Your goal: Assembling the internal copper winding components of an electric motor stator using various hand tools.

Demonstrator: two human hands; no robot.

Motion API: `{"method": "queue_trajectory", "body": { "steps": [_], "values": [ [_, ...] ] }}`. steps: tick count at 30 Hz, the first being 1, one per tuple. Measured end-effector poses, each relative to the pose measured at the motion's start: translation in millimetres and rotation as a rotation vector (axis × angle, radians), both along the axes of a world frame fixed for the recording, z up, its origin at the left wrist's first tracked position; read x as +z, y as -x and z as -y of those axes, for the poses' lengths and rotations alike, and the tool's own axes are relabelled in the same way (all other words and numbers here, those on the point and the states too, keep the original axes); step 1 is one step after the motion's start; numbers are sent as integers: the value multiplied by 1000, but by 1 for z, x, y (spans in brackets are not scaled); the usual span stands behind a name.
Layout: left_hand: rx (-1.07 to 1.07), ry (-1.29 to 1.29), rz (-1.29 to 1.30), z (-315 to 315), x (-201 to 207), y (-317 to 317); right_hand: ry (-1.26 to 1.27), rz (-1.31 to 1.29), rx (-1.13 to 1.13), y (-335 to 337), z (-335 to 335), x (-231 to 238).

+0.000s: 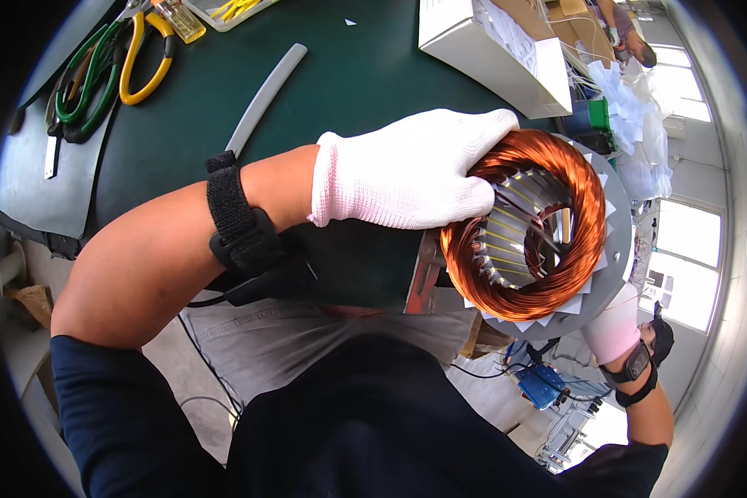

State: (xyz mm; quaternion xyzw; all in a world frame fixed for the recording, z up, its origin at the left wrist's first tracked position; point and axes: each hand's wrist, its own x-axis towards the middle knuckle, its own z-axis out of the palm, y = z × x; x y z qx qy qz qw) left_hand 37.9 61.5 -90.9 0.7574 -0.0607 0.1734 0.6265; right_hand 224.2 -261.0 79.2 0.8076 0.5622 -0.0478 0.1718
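Observation:
A motor stator [548, 286] with a thick ring of copper windings is tilted so its open end faces me. Pale insulating slips stick out around its rim, and yellow-edged slots line the bore. My left hand [415, 170], in a white knitted glove, is closed on the upper left of the copper ring, its thumb over the inner edge. At the stator's lower right is my right hand [614, 324], also gloved. Its fingers are hidden behind the stator body, so their grip does not show.
On the green work table [373, 75] lie a grey curved strip [266, 95], green-handled scissors [87, 83], yellow-handled scissors [166, 70] and a tray with yellow pieces [228, 12]. A white box [498, 58] of paper slips stands behind the stator. Other people appear at the right.

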Motion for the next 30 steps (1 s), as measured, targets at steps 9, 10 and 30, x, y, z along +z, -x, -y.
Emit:
{"method": "queue_trajectory", "body": {
  "steps": [9,10,30],
  "values": [
    [41,28,46,5,-2,-3,5,60,112,18,-13,-5],
    [43,27,47,5,-2,-3,83,127,203,17,-19,-9],
    [-16,-2,51,1,-2,-3,5,150,-25,13,10,5]
  ]
}}
